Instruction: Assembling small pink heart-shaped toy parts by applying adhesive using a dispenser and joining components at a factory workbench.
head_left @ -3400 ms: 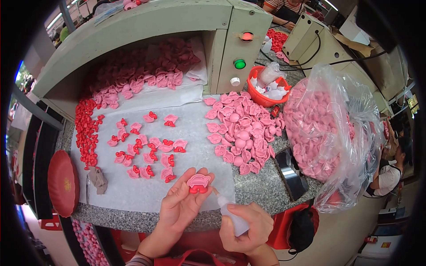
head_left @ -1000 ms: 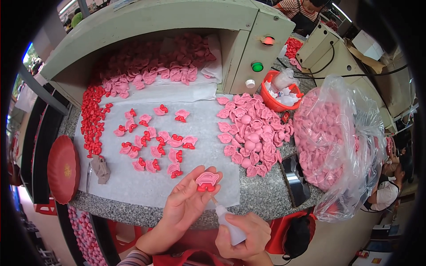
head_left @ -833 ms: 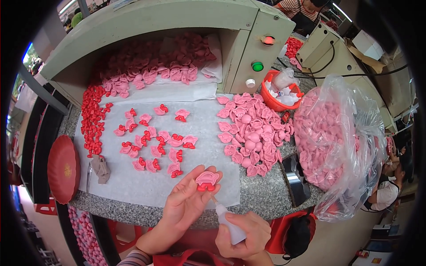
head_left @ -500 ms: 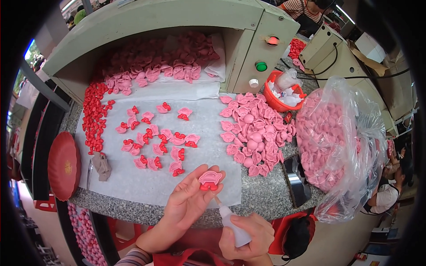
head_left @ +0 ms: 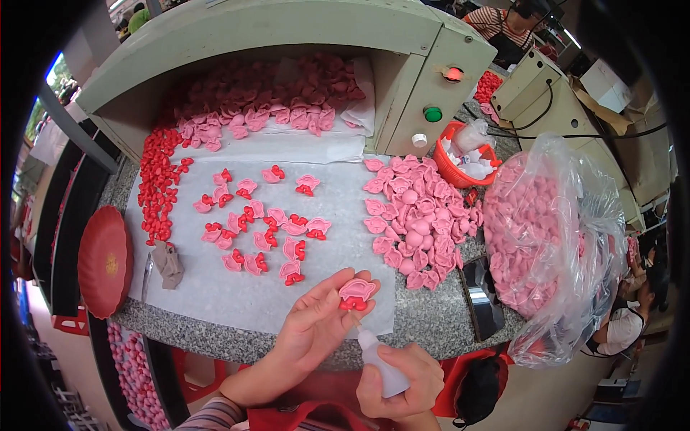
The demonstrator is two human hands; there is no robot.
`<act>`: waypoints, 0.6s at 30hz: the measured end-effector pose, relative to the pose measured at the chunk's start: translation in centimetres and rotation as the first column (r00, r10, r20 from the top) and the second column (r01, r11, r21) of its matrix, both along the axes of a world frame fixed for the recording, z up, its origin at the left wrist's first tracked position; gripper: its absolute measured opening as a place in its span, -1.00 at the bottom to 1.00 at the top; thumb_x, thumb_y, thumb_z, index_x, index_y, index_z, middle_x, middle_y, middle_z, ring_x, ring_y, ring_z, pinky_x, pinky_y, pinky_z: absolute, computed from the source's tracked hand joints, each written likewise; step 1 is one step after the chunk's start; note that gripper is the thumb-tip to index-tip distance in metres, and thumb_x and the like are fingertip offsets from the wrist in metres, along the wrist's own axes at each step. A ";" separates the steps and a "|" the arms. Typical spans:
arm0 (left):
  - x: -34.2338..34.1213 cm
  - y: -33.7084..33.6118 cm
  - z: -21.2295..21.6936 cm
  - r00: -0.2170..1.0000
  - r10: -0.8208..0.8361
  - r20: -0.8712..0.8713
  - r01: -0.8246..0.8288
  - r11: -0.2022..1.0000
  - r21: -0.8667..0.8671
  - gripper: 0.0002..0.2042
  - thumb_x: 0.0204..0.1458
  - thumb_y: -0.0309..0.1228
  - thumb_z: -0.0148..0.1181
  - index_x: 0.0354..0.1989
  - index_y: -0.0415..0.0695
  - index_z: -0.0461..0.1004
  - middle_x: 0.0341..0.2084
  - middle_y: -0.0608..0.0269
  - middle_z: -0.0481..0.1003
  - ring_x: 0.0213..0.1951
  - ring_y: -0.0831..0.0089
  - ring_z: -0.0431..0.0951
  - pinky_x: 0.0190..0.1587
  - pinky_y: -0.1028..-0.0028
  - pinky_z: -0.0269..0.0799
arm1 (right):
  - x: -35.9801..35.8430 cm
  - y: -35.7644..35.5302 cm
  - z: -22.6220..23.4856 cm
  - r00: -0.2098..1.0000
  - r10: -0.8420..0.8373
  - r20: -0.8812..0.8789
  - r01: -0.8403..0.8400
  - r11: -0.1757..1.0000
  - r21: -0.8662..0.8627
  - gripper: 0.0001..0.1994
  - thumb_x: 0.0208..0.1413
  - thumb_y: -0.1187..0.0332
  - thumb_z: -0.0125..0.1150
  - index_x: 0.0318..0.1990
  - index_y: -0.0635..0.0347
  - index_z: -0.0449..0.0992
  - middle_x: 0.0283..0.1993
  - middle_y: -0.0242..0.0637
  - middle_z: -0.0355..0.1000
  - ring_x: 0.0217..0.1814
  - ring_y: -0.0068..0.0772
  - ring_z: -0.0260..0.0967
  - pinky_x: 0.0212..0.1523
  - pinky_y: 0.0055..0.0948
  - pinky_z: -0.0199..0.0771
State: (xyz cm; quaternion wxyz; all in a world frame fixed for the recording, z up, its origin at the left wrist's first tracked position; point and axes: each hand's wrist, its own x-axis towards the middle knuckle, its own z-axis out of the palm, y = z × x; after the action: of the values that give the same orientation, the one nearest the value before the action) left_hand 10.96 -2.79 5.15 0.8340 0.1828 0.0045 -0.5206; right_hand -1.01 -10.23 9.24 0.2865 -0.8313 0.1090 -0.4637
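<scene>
Between the fingertips of my left hand (head_left: pixel 310 322) is a small pink plastic piece (head_left: pixel 357 288) with a red bow-shaped part (head_left: pixel 351 304) along its lower edge. My right hand (head_left: pixel 406 384) is wrapped round a white squeeze bottle (head_left: pixel 383 365). The bottle's thin nozzle (head_left: pixel 358 327) points up and stands just below the red part; whether it touches is too small to tell. Beyond my hands, several paired pink-and-red pieces (head_left: pixel 291 271) lie scattered on the white paper sheet (head_left: pixel 208 294).
Loose red parts (head_left: pixel 154 187) lie at the left, pink pieces (head_left: pixel 417 223) at the right. Behind is a pale green machine (head_left: pixel 251 36) holding more pink pieces. Around the bench are a red dish (head_left: pixel 106 262), an orange basket (head_left: pixel 449 169), a dark phone (head_left: pixel 483 302) and a filled plastic bag (head_left: pixel 553 244).
The whole view has shifted slightly, so the bench sits a little lower and further right. My left hand has moved slightly right with the pink piece; both grips look the same.
</scene>
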 end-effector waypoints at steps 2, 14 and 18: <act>0.0 -0.1 0.3 1.000 -0.016 -0.009 0.016 1.000 -0.003 -0.66 0.09 -0.45 0.04 0.07 -0.19 0.33 0.11 -0.01 0.27 0.19 0.06 0.21 0.19 0.20 0.24 | -0.1 -0.1 0.0 1.000 -0.008 0.016 0.008 1.000 -0.005 -0.72 -0.28 0.47 0.25 -0.30 0.28 0.44 -0.68 -0.38 0.28 -0.80 -0.46 0.13 -0.77 -0.56 0.11; 0.0 -0.2 0.0 1.000 -0.014 -0.001 0.014 1.000 -0.025 -0.67 0.11 -0.45 0.02 0.07 -0.17 0.34 0.11 -0.02 0.27 0.18 0.05 0.22 0.19 0.20 0.24 | -0.1 -0.1 -0.1 1.000 -0.013 0.011 0.013 0.999 0.030 -0.70 -0.31 0.48 0.26 -0.29 0.26 0.44 -0.68 -0.36 0.30 -0.80 -0.44 0.13 -0.76 -0.56 0.14; 0.0 -0.1 0.1 1.000 -0.014 0.009 0.014 1.000 -0.020 -0.67 0.10 -0.45 0.03 0.07 -0.17 0.34 0.11 -0.02 0.27 0.18 0.04 0.22 0.19 0.20 0.24 | 0.0 -0.1 -0.1 1.000 -0.014 0.015 0.014 1.000 0.018 -0.70 -0.31 0.48 0.27 -0.29 0.26 0.45 -0.68 -0.37 0.30 -0.80 -0.44 0.13 -0.76 -0.56 0.13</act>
State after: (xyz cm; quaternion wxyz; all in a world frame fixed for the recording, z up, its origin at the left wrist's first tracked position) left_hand 10.95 -2.90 5.21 0.8322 0.1768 -0.0059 -0.5255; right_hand -1.01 -10.36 9.14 0.2912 -0.8245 0.1169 -0.4709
